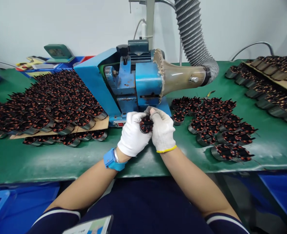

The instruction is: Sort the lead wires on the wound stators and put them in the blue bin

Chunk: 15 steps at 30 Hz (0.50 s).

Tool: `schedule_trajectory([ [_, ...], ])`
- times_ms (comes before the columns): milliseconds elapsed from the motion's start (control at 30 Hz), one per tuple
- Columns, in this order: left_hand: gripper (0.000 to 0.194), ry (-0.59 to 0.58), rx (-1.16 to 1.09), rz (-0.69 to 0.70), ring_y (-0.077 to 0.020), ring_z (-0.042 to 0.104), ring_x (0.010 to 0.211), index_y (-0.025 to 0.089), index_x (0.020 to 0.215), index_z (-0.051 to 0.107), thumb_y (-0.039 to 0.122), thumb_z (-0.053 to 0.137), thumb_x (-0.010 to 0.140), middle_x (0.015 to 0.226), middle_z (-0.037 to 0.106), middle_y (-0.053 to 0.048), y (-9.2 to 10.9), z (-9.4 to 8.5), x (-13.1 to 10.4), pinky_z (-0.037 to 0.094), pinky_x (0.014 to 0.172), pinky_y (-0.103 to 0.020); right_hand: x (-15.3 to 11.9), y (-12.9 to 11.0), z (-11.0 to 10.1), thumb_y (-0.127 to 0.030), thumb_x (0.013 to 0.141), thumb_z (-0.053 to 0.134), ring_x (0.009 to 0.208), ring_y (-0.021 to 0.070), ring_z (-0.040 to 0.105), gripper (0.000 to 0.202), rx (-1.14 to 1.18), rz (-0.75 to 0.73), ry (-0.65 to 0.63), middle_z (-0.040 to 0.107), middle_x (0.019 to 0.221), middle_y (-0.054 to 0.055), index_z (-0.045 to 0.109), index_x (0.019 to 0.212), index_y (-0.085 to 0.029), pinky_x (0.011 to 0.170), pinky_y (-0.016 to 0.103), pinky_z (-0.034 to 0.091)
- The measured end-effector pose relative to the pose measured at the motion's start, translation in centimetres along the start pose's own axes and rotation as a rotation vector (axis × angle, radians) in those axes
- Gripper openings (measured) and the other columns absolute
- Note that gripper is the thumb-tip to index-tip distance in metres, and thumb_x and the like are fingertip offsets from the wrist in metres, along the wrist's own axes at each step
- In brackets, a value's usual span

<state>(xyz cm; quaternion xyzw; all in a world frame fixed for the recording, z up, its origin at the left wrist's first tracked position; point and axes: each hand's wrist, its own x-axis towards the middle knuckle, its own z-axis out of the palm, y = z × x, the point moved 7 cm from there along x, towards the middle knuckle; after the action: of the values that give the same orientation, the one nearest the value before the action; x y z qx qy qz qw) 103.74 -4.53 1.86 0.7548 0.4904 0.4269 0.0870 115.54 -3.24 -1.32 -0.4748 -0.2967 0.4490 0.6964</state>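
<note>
A round motor stator (146,124) with a dark wound face and a metal rim is held up in front of the blue machine (148,78). Wrapped around its left side is my left hand (135,134), in a white glove with a blue strap at the wrist. My right hand (161,128), in a white glove with a yellow cuff, has thumb and fingers pinched together at the stator's upper right edge. Whatever lies between those fingertips is too small to make out.
Stacked stators on cardboard (102,124) fill the left. More stators (223,126) stand right of the machine, others (280,97) at the far right. A grey hose (191,32) joins the machine's funnel (180,78). Blue trays (77,60) lie behind.
</note>
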Motion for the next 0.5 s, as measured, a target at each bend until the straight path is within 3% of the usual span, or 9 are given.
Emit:
schedule_trajectory([
  [267,0.041,-0.003,0.012,0.015,-0.0204,0.065,0.089,0.023,0.111,0.051,0.03,0.068,0.075,0.11,0.053,-0.008,0.1,-0.3,-0.4,0.053,0.08,-0.036,-0.2,0.0,0.2,-0.039,0.079,0.062,0.081,0.0159,0.068,0.027,-0.014,-0.05,-0.052,0.075,0.084,0.004,0.072,0.088,-0.015,0.081,0.029,0.055],
  [500,0.04,0.076,-0.02,0.038,-0.0197,0.064,0.09,0.021,0.109,0.052,0.025,0.069,0.073,0.11,0.053,-0.008,0.2,-0.6,0.8,0.054,0.08,-0.035,1.6,-0.5,1.1,-0.033,0.075,0.061,0.076,0.0155,0.068,0.02,0.004,-0.033,-0.027,0.074,0.079,0.003,0.069,0.081,-0.015,0.08,0.032,0.056],
])
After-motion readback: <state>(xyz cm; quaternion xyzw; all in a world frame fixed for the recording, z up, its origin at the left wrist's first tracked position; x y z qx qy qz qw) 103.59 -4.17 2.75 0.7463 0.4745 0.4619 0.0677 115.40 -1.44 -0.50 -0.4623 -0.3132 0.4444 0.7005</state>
